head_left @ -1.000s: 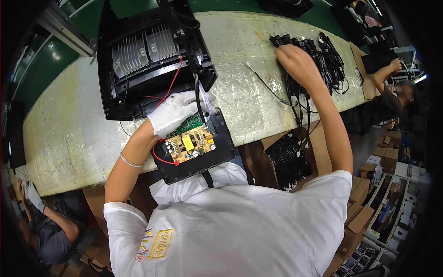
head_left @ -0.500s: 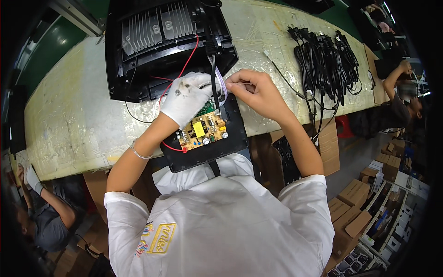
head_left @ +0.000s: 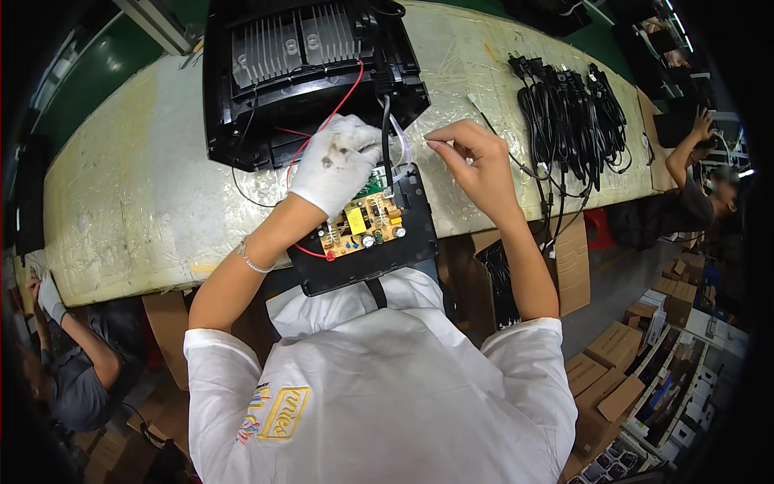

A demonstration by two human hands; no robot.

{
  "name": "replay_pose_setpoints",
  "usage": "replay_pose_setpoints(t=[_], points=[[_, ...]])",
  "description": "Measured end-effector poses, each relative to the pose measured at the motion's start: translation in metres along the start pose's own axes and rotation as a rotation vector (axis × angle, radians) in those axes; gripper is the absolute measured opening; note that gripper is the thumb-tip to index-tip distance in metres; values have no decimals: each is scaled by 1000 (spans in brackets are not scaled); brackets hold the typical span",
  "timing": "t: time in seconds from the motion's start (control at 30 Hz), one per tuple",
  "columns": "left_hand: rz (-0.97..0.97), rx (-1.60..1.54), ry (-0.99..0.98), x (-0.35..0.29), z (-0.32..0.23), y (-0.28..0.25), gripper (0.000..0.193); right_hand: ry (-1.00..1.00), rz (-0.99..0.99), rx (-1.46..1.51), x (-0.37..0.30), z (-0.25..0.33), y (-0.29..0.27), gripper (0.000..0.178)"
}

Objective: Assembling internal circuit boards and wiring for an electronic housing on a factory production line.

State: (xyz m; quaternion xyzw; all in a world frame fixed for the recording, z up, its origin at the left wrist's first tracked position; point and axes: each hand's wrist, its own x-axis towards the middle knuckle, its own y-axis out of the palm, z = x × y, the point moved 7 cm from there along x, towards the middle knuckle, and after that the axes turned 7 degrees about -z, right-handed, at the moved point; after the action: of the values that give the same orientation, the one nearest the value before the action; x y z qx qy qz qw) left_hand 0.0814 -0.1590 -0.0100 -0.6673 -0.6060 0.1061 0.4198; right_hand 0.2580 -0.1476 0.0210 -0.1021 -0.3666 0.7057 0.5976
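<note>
My left hand (head_left: 339, 161), in a stained white glove, is closed above the far edge of a circuit board (head_left: 355, 228); whatever its curled fingers hold is hidden. The tan and green board, with a yellow transformer, lies on a black plastic panel (head_left: 339, 274) by the table's front edge. Just right of the glove run a thick black cable (head_left: 386, 145) and a pale purple ribbon cable (head_left: 401, 139). My bare right hand (head_left: 482, 165) is off to the right, thumb and forefinger pinched, apart from the ribbon cable. Anything in the pinch is too small to name.
Beyond my hands stands a black housing (head_left: 322, 89) with metal heat-sink fins (head_left: 294, 44), joined by a red wire (head_left: 347, 101). Bundled black power cords (head_left: 568, 121) lie at the right. Cardboard boxes (head_left: 617, 344) stand on the floor; other people work at both sides.
My right hand has moved right, away from the ribbon cable it was pinching beside. The housing, the board and my gloved left hand appear slightly farther right in view.
</note>
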Motion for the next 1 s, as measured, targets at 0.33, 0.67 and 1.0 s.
replay_pose_setpoints(t=[0.33, 0.67, 1.0], points=[[-69, -253, -117, 1, 4, -21, 13, -453, -145, -105, -7, 45, 7, 13], [-76, -339, -133, -12, -5, -50, 7, -805, -99, -318, -12, 70, 39, 20], [-126, -263, 142, -1, -30, -30, 27, -296, -290, 47, -16, 32, 24, 15]])
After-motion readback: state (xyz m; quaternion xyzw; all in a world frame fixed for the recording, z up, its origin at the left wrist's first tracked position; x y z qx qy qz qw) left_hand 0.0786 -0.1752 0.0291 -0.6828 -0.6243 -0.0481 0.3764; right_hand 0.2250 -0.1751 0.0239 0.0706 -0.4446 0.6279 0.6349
